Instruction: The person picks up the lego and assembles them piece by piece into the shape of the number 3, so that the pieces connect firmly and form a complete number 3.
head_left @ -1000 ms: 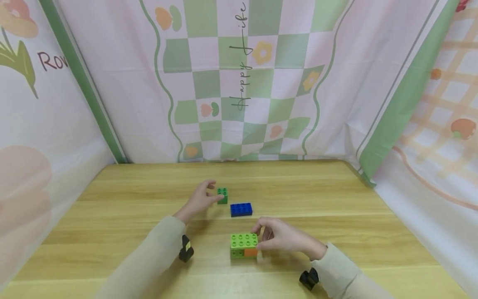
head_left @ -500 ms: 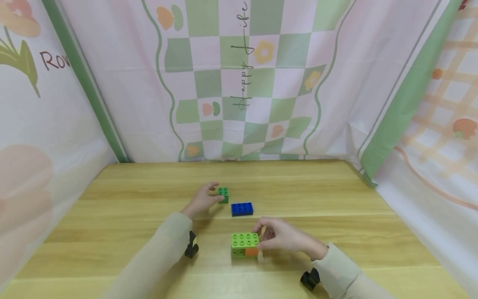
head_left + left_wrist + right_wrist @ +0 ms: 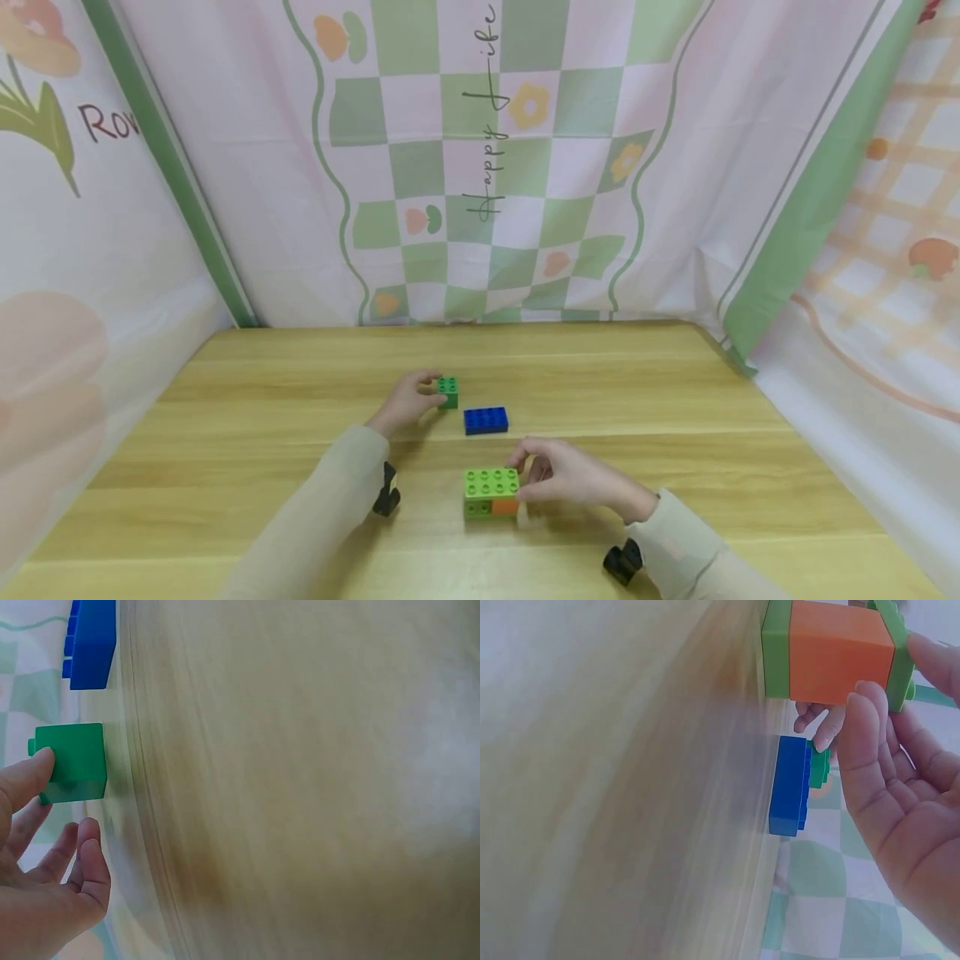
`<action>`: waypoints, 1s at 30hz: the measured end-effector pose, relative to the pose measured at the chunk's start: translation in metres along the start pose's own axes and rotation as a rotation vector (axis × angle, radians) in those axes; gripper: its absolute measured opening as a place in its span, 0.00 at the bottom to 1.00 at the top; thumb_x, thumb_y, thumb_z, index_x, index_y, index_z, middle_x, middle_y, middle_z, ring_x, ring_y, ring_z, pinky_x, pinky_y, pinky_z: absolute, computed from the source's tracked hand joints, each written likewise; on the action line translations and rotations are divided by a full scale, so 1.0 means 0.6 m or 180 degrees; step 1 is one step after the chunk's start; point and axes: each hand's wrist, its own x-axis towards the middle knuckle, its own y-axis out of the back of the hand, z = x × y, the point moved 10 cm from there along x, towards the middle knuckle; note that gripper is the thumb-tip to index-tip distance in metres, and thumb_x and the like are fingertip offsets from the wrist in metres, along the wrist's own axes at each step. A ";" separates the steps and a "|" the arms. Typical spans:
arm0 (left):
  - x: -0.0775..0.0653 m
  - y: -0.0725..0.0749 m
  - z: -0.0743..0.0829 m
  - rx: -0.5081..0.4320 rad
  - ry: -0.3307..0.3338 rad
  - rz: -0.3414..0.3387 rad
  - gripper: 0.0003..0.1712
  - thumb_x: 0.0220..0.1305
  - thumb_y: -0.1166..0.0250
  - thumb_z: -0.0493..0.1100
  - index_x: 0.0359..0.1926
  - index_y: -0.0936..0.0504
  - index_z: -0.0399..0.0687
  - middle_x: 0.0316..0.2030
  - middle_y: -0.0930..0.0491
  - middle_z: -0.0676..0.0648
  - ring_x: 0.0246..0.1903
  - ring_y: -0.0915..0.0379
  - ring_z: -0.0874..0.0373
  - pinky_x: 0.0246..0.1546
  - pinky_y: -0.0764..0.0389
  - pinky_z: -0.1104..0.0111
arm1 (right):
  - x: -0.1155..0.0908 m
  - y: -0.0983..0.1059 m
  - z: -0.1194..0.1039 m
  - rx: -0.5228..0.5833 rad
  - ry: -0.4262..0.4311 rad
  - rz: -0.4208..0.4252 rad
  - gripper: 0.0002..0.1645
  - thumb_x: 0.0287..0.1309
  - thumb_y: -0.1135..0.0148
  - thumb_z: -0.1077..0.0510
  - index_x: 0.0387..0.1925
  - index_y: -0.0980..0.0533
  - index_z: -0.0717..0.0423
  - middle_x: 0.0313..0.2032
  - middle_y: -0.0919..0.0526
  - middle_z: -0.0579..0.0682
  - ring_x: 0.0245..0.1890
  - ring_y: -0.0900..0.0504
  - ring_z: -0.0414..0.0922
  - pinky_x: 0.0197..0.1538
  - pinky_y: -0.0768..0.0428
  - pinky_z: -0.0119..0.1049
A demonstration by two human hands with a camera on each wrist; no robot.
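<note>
My left hand (image 3: 407, 402) is at a small dark green brick (image 3: 447, 393) on the tabletop. Its thumb lies against the brick's near face and the index finger is at the far side, pinching it; the other fingers bend loosely, as the left wrist view shows. My right hand (image 3: 566, 473) pinches the right end of a stack of toy bricks (image 3: 491, 483), thumb in front and index finger behind. That stack has a light green studded brick on top, an orange brick (image 3: 840, 652) in its middle layer and a light green layer below.
A blue studded brick (image 3: 486, 421) lies between the green brick and the stack, touching neither. The wooden table (image 3: 637, 375) extends around them to a patterned cloth (image 3: 525, 167) hanging at the back and sides.
My left hand has moved slightly right, its index finger closing in behind the green brick. The right hand and the stack stay about where they were.
</note>
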 end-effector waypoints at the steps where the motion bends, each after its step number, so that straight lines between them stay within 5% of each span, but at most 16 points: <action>1: 0.000 0.000 0.000 -0.0004 0.0002 0.0003 0.27 0.61 0.39 0.37 0.61 0.33 0.38 0.58 0.36 0.35 0.55 0.35 0.41 0.48 0.28 0.52 | 0.000 0.000 0.000 -0.0003 0.0005 0.0002 0.16 0.52 0.35 0.60 0.44 0.27 0.57 0.38 0.25 0.47 0.30 0.23 0.41 0.38 0.23 0.34; 30: -0.023 0.008 0.019 0.0096 -0.0004 0.0099 0.24 0.60 0.37 0.42 0.57 0.29 0.42 0.51 0.27 0.44 0.42 0.28 0.51 0.39 0.24 0.62 | 0.001 -0.002 -0.003 0.0005 0.0058 -0.0014 0.16 0.53 0.35 0.59 0.43 0.27 0.57 0.37 0.25 0.48 0.31 0.23 0.41 0.38 0.23 0.35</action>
